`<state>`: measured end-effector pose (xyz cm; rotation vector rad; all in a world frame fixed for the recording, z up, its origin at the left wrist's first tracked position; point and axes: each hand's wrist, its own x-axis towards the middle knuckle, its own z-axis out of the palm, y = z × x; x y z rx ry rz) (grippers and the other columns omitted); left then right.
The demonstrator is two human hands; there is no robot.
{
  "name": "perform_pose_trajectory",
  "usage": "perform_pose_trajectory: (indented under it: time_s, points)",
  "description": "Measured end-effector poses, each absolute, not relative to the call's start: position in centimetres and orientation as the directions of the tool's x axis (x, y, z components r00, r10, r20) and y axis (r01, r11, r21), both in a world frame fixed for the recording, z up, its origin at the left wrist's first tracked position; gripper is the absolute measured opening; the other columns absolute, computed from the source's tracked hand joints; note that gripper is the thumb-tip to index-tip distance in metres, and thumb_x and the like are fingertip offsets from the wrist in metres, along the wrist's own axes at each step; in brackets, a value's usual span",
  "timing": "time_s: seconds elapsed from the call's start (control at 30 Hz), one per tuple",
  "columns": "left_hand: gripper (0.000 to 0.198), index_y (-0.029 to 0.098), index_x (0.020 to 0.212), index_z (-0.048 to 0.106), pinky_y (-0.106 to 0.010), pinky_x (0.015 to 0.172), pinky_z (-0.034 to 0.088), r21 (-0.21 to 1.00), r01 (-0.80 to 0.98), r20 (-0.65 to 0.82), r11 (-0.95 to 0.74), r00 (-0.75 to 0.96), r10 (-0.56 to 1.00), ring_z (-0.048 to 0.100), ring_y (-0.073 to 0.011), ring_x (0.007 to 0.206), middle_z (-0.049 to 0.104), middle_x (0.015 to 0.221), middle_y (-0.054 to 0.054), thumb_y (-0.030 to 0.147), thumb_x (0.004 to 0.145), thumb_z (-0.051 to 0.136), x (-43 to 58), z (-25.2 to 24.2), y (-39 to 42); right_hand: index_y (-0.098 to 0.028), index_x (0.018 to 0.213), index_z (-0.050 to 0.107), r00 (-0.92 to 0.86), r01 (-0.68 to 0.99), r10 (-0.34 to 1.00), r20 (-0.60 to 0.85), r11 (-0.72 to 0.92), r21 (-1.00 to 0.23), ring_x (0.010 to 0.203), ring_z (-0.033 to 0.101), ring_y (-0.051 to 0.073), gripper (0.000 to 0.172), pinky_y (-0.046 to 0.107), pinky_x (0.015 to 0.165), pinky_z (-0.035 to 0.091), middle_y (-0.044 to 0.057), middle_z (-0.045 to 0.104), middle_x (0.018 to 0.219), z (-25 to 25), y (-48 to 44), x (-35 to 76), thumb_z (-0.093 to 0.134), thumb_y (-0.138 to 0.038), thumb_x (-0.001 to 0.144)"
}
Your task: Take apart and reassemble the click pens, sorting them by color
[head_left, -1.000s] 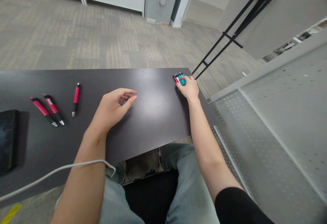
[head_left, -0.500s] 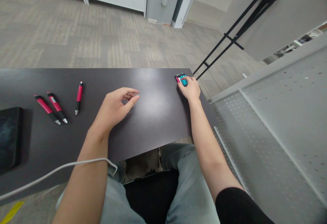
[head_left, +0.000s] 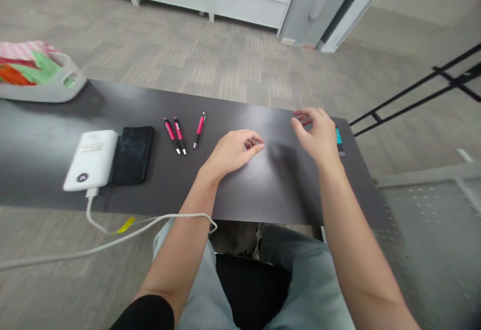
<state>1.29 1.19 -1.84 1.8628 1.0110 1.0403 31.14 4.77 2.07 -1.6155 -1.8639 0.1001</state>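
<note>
The right hand (head_left: pixel 316 134), thumb and fingers apart, hovers left of a teal pen (head_left: pixel 338 137) while the left hand (head_left: pixel 233 153), grip unclear, curls right of pink pens (head_left: pixel 178 130).

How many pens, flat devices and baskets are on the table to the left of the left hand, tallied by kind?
Pink-and-black pens: 3
Black flat device: 1
White flat device: 1
Basket, cut off by the picture's edge: 1
Total: 6

Brt, desk (head_left: pixel 271 125) w/ glare, sl. blur
</note>
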Motion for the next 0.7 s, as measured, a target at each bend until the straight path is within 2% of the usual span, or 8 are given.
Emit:
perform_pose_trajectory:
  time_s: [0.13,0.2,0.3,0.37,0.47,0.57,0.63,0.7]
  points:
    - [0.021,0.028,0.101,0.095,-0.042,0.085,0.07,0.905,0.128,0.351,-0.405,0.313,0.883,0.086,-0.0292,0.086,0.093,0.094,-0.006,0.047,0.108,0.091,-1.8,0.6,0.6,-0.03,0.13,0.091,-0.389,0.682,0.847,0.363,0.53,-0.504,0.096,0.079,0.03,0.024,0.047,0.098,0.068,0.01,0.087,0.122,1.9,6.9,23.3,0.073,-0.029,0.115]
    - [0.024,0.027,0.102,0.094,-0.038,0.083,0.068,0.901,0.12,0.402,-0.417,0.135,0.906,0.085,-0.0266,0.086,0.093,0.096,-0.006,0.051,0.108,0.095,-4.5,1.2,0.6,-0.03,0.14,0.09,-0.534,0.631,0.792,0.297,0.607,-0.484,0.103,0.08,0.03,0.03,0.047,0.099,0.067,0.012,0.086,0.138,1.0,7.7,19.1,0.073,-0.023,0.116]
    - [0.035,0.028,0.101,0.089,-0.033,0.08,0.065,0.921,0.153,0.386,-0.357,-0.259,0.885,0.081,-0.0234,0.087,0.089,0.092,-0.004,0.06,0.106,0.102,-9.0,0.9,0.9,-0.035,0.158,0.086,-0.72,0.559,0.661,0.214,0.734,-0.385,0.132,0.075,0.035,0.049,0.051,0.112,0.065,0.012,0.078,0.166,-0.4,8.7,13.6,0.069,-0.013,0.117]
    - [0.037,0.028,0.101,0.086,-0.031,0.078,0.064,0.928,0.174,0.373,-0.33,-0.428,0.823,0.08,-0.0223,0.088,0.086,0.091,-0.002,0.061,0.108,0.102,-11.3,0.4,1.1,-0.034,0.154,0.089,-0.792,0.522,0.588,0.165,0.792,-0.316,0.142,0.069,0.038,0.042,0.056,0.119,0.061,0.013,0.075,0.172,-0.9,9.5,10.8,0.074,-0.015,0.119]
    - [0.036,0.03,0.101,0.084,-0.032,0.081,0.065,0.926,0.173,0.376,-0.336,-0.513,0.772,0.081,-0.022,0.091,0.084,0.092,-0.002,0.061,0.112,0.098,-13.0,-0.2,1.2,-0.03,0.134,0.091,-0.834,0.503,0.541,0.106,0.826,-0.257,0.145,0.064,0.043,0.019,0.062,0.121,0.056,0.016,0.079,0.165,-0.7,10.7,8.6,0.078,-0.024,0.122]
    - [0.035,0.031,0.102,0.083,-0.034,0.087,0.068,0.928,0.162,0.369,-0.334,-0.511,0.776,0.082,-0.0235,0.096,0.085,0.095,-0.002,0.061,0.115,0.096,-13.0,0.0,1.1,-0.028,0.12,0.084,-0.844,0.5,0.531,0.081,0.831,-0.243,0.142,0.064,0.044,0.009,0.064,0.123,0.051,0.016,0.086,0.15,-0.3,11.3,8.5,0.075,-0.027,0.122]
    - [0.036,0.031,0.102,0.082,-0.035,0.087,0.069,0.934,0.169,0.355,-0.314,-0.509,0.784,0.082,-0.0243,0.098,0.085,0.096,-0.003,0.062,0.116,0.094,-12.4,0.3,1.1,-0.028,0.118,0.078,-0.811,0.52,0.575,0.105,0.792,-0.32,0.132,0.069,0.042,0.008,0.062,0.12,0.052,0.015,0.089,0.135,-0.5,11.1,9.6,0.072,-0.029,0.122]
    - [0.038,0.031,0.102,0.081,-0.034,0.085,0.068,0.941,0.176,0.338,-0.289,-0.509,0.791,0.082,-0.0242,0.099,0.084,0.096,-0.003,0.064,0.117,0.093,-11.8,0.5,1.1,-0.029,0.121,0.073,-0.719,0.54,0.677,0.157,0.686,-0.487,0.116,0.074,0.037,0.008,0.057,0.113,0.056,0.012,0.09,0.122,-0.9,10.1,11.7,0.07,-0.036,0.122]
